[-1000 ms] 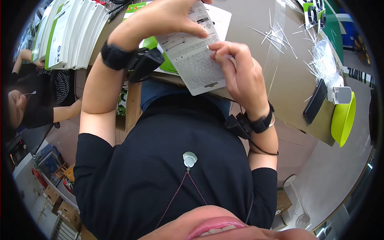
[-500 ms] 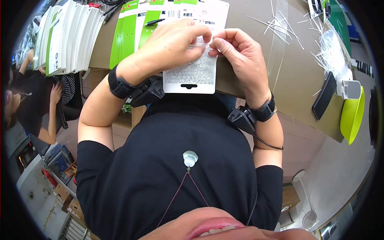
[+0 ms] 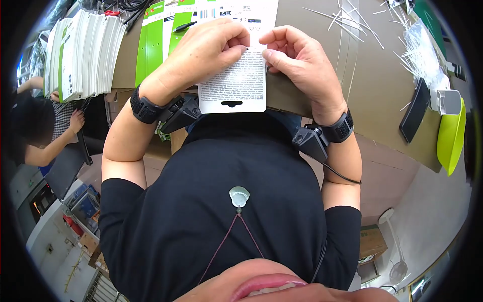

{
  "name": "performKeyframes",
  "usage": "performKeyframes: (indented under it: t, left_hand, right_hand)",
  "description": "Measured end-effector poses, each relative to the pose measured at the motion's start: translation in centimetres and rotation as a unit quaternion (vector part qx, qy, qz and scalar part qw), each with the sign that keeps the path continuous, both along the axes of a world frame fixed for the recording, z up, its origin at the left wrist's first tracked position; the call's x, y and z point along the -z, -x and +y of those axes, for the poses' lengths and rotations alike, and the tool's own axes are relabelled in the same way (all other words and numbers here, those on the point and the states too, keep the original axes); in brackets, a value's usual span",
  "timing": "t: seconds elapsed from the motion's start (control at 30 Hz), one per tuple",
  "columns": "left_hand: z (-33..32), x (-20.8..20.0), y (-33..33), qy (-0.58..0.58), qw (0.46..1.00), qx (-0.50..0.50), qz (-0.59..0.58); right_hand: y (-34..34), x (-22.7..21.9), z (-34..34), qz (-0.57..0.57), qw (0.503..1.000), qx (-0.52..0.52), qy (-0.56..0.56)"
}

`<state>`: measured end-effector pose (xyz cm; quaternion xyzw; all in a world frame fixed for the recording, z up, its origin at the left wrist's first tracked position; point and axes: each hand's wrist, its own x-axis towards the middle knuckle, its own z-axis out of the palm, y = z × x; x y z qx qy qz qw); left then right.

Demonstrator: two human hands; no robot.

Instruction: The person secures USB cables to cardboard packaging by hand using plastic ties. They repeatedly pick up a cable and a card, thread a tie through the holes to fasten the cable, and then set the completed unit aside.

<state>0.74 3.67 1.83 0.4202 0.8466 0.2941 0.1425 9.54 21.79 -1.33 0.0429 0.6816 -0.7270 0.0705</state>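
A printed white cardboard package card (image 3: 232, 83) with a hang slot lies flat at the table's near edge, the slot end toward me. Over its left side rests my left hand (image 3: 214, 50), thumb and forefinger closed beside small dark holes in the card. Whatever is in that pinch is too small to make out. Along the card's right edge my right hand (image 3: 297, 56) is curved, its thumb and forefinger tips apart with nothing visible between them. Left of the card, green-and-white cards (image 3: 151, 50) lie overlapped, with a black pen (image 3: 184, 26) on them.
A thick stack of cards (image 3: 93, 55) stands at the left. White cable ties (image 3: 342, 22) lie scattered at the far right, near a clear bag of ties (image 3: 421, 55). A black phone (image 3: 415, 110) and a lime-green tray (image 3: 450, 141) are at the right edge. A co-worker (image 3: 48, 126) sits at left.
My hands, which nearly met over the card, have drawn apart. The right thumb and forefinger have separated. The co-worker at the left has shifted position.
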Motion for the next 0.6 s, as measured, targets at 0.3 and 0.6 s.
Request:
performKeyframes:
  t: [0.3,0.6]
  left_hand:
    - [-0.14,0.36,0.06,-0.015,1.000,0.002,0.006]
    - [-0.22,0.54,-0.01,-0.022,1.000,0.000,0.008]
  right_hand:
    - [-0.09,0.26,-0.45,0.050,0.992,0.013,-0.115]
    - [0.02,0.26,-0.40,0.042,0.990,0.004,-0.135]
